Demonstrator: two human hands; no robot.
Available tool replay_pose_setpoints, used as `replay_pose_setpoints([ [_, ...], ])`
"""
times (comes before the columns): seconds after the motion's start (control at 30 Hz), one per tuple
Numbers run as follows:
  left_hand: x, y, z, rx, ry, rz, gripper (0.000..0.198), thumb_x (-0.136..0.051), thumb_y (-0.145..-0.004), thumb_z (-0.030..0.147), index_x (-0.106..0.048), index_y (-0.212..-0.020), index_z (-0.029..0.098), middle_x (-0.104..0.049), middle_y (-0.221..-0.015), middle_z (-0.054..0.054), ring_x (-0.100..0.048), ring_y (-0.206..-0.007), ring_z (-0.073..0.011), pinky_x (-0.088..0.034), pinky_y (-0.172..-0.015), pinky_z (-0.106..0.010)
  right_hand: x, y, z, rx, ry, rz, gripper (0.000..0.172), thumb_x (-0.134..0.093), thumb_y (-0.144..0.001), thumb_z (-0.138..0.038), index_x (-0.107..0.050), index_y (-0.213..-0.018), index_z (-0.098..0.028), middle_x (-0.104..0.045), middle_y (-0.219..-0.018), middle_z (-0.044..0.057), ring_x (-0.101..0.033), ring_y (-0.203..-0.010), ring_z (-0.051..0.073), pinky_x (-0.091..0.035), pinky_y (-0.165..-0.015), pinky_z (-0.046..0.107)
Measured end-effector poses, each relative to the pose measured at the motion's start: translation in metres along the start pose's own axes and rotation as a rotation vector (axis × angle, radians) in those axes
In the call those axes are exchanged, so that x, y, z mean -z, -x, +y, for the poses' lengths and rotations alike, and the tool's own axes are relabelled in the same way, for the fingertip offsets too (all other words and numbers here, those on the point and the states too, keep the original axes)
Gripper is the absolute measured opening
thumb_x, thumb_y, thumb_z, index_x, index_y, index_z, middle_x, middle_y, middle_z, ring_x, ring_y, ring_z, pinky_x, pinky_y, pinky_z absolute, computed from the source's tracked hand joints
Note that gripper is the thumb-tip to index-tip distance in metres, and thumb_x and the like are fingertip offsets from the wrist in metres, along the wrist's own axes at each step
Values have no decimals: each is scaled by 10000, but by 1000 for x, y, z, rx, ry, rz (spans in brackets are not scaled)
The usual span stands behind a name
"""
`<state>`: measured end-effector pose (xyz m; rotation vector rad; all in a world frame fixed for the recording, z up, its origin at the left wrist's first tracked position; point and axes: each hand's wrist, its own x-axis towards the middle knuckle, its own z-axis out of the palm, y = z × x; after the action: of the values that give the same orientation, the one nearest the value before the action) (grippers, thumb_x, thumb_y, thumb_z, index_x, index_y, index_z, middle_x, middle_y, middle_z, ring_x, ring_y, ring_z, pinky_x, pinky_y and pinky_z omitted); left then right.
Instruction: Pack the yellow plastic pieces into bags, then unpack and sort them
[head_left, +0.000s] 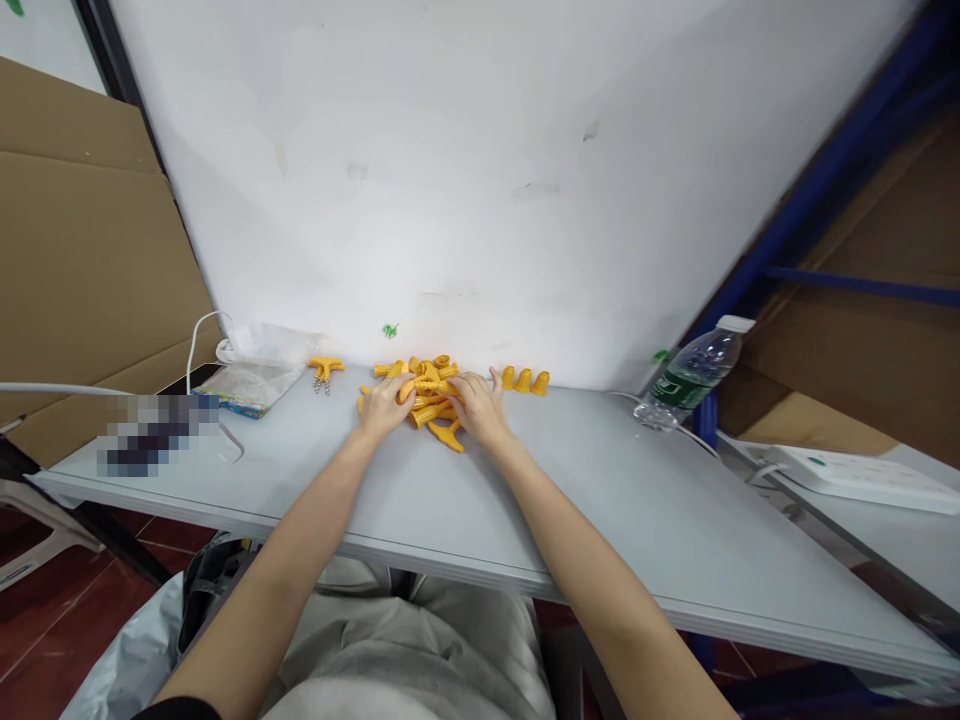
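Left hand [385, 405] and right hand [480, 405] met over the middle of the surface [585, 480], thumbs and fingers pinching a yellow piece [427, 387] between them, one at each end, with one finger of the right hand raised. Nearest, below the front edge, were the person's pale trousers [405, 650], with a silvery bag [124, 665] to the left on a red tiled floor [30, 640]. Past it, at the left, part of a white stool [45, 525] showed. On the grey surface, just under the held piece, lay a loose pile of yellow parts [429, 415]. To the right, apart from the surface's middle, were a white power strip [862, 480] and a clear bottle [697, 375] with a green label. Farther back, near the wall, clear plastic packets [259, 375] lay at the left; beside them was a yellow T-shaped piece [325, 364] with small metal bits, and right of the pile three yellow caps [525, 380] stood in a row. Cardboard [75, 230] flanked the left, a blue frame [810, 205] the right, and a scuffed white wall [480, 180] rose behind.
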<state>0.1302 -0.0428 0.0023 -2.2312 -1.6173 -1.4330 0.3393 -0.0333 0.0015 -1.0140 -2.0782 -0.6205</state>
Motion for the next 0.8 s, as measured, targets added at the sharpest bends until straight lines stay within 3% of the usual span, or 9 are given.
replay_pose_setpoints([
  [0.27,0,0,-2,-16,2,-6,297,-587,-857,239,-674,-1140,266,-725,-1081,-25,-677,-974,-182,-520,-892,-294,2,-1,-1,18,-45,-35,311,-383,-983,-270,-544,-1244,-220,-676,-1167,111,-578,-1129,243,-112,-1136,593],
  [0.8,2,-1,2,61,35,30,278,-621,-822,248,-697,-1088,278,-735,-1034,-23,-681,-891,-189,-526,-854,-309,1,1,4,-68,-10,3,271,-394,-922,-189,-555,-1136,-229,-659,-1075,93,-577,-1023,232,-140,-1129,574],
])
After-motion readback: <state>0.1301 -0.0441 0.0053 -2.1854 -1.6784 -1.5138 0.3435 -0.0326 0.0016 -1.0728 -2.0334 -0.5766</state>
